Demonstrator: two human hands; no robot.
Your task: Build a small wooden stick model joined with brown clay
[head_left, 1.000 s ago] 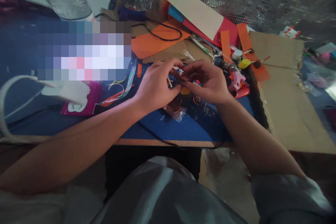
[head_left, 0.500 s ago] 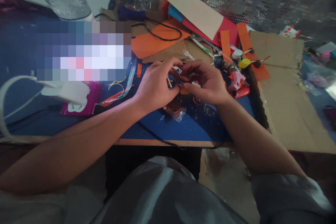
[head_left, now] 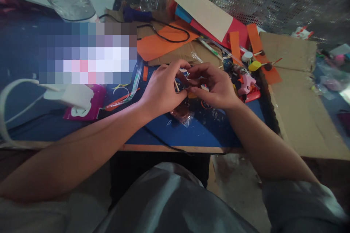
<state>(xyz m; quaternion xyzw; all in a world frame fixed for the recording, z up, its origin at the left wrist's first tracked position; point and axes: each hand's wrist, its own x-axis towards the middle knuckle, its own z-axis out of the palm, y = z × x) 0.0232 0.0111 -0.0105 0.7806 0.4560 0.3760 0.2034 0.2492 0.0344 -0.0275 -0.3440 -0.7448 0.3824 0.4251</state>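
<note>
My left hand (head_left: 163,89) and my right hand (head_left: 214,85) meet over the blue table, fingers curled inward and tips close together. Between them is a small object that the fingers mostly hide. A thin pale stick (head_left: 177,86) shows beside my left thumb, and a small yellow piece (head_left: 192,94) shows beneath the thumbs. Under my left hand lies a clear plastic bag with brown contents (head_left: 182,113). An orange ring (head_left: 206,104) rests on the table just below my right hand. A pink glue gun (head_left: 247,83) sits to the right of that hand.
On the left, a white charger (head_left: 69,96) is plugged into a purple power strip (head_left: 98,105). Behind are a clear bottle (head_left: 68,0), orange paper (head_left: 164,42) and a cream sheet (head_left: 197,5). Cardboard (head_left: 303,109) covers the right side. A black cable (head_left: 164,141) crosses the front edge.
</note>
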